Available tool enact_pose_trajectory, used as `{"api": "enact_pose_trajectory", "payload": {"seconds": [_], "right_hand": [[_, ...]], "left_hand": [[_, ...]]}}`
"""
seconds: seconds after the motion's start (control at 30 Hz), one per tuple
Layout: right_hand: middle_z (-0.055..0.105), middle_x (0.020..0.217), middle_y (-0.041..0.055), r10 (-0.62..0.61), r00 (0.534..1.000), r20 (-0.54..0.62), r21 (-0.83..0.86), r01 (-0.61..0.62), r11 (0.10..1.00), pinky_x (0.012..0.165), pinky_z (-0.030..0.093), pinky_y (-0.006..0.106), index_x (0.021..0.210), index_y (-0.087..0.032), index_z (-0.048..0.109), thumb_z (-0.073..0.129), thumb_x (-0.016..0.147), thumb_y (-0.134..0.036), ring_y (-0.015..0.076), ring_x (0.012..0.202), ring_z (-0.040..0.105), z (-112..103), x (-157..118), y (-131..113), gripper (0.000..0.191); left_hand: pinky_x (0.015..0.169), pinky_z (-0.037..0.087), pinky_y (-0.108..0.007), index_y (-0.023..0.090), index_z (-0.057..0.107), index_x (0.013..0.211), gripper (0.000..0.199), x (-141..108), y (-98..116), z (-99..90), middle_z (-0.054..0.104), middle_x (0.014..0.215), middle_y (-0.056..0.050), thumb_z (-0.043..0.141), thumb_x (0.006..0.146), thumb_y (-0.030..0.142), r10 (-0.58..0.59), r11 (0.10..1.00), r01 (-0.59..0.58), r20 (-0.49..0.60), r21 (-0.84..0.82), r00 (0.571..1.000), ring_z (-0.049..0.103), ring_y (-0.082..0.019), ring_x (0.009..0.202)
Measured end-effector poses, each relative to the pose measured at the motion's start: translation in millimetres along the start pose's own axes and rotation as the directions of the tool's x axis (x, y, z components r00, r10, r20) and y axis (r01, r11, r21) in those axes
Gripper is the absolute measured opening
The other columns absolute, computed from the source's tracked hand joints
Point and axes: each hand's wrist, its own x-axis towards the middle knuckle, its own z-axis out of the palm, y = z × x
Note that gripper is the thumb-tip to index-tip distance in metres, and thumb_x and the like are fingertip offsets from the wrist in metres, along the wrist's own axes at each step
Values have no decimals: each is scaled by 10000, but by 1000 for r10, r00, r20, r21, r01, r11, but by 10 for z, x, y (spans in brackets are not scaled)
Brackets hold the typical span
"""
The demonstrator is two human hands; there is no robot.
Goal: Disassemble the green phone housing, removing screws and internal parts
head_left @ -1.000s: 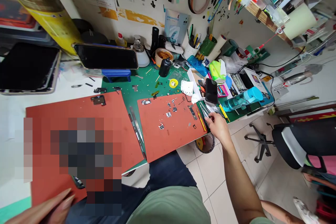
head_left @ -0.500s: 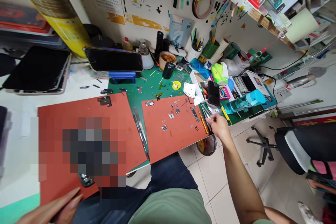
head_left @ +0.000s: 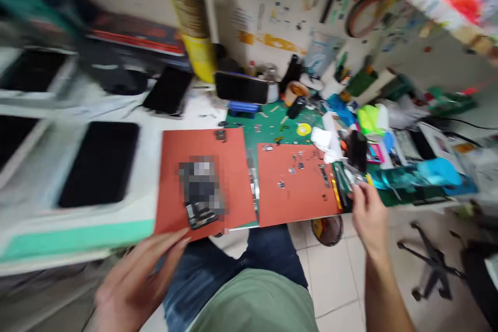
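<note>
Workbench edge runs across the view, with an orange-red repair mat (head_left: 229, 176) on its left part. Right hand (head_left: 369, 220) is the nearer one to a bunch of steel tweezers (head_left: 352, 176), which lie just ahead of its fingers (head_left: 361, 199), long axis slanting, as far as blur permits to see. These fingers stand narrow, but I cannot tell if they hold something. Left hand (head_left: 134, 290) has wide, empty fingers just below the mat's edge.

Repair mat (head_left: 229, 166) left, second mat (head_left: 295, 192) right, phone (head_left: 241, 87) behind
</note>
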Motion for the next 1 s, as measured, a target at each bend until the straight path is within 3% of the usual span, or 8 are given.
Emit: {"api": "enact_pose_trajectory", "payload": {"seconds": [0.1, 0.23, 0.4, 0.53, 0.6, 0.73, 0.87, 1.0], "right_hand": [[598, 676, -12, -32, 993, 113, 194, 9, 981, 569, 455, 285, 1091, -182, 783, 637, 1033, -612, 153, 594, 554, -143, -165, -250, 458], [706, 781, 34, 51, 978, 202, 481, -145, 865, 505, 459, 257, 1022, -189, 825, 970, 775, -431, 151, 616, 609, -131, -400, -650, 375], [735, 849, 48, -301, 902, 309, 739, -28, 673, 546, 599, 277, 886, -210, 816, 978, 755, -216, 196, 748, 723, 161, -675, -1118, 208], [798, 941, 50, -440, 873, 208, 725, 164, 669, 661, 706, 289, 1070, -209, 778, 830, 895, -85, 215, 869, 818, 463, -1000, -1430, 221], [828, 1008, 35, -479, 871, 110, 671, 290, 683, 803, 719, 267, 1234, -213, 709, 806, 894, -23, 178, 874, 841, 604, -1163, -1555, 401], [840, 1056, 47, -659, 750, 52, 552, 528, 645, 901, 698, 248, 1410, -194, 580, 747, 883, 75, 152, 895, 848, 826, -1291, -1685, 615], [823, 1073, 68, -754, 652, 79, 522, 617, 588, 871, 714, 271, 1412, -170, 578, 745, 884, 82, 162, 915, 840, 943, -1231, -1707, 609], [817, 1070, 74, -765, 636, 104, 495, 634, 594, 868, 719, 284, 1423, -166, 579, 747, 894, 71, 165, 915, 834, 982, -1203, -1713, 603]], "left_hand": [[783, 610, -284, 231, 765, 1194, 231, 5, 111, 12, 810, 972, -16, 741, 993, 120, -9, 998, 7, 40, 59, 999, 774, -162, 822], [822, 608, -311, 195, 728, 1165, 191, -51, 52, 50, 776, 955, -30, 751, 992, 117, -48, 997, 45, 43, 63, 998, 725, -155, 835], [910, 609, -399, 189, 719, 1176, 257, -96, 15, 109, 782, 1070, -68, 800, 947, 105, -43, 999, 43, 15, -14, 999, 683, -208, 991], [915, 592, -399, 188, 721, 1157, 266, -129, -33, 175, 790, 1118, -69, 792, 933, 62, -35, 997, 36, 10, -71, 999, 673, -214, 1036], [890, 575, -393, 180, 720, 1135, 250, -149, -56, 198, 789, 1109, -71, 793, 930, 57, -37, 995, 37, -1, -91, 999, 668, -215, 1026], [836, 535, -374, 183, 727, 1151, 241, -181, -74, 197, 773, 1065, -64, 766, 947, 61, -48, 993, 48, -2, -107, 999, 667, -216, 1003], [790, 500, -348, 182, 728, 1210, 281, -177, -75, 176, 749, 1019, -54, 729, 965, 46, -33, 996, 34, 6, -85, 999, 658, -204, 964], [768, 469, -334, 157, 723, 1225, 286, -154, -78, 179, 729, 960, -42, 726, 967, 34, -15, 998, 14, -5, -65, 1000, 639, -192, 928]]}}
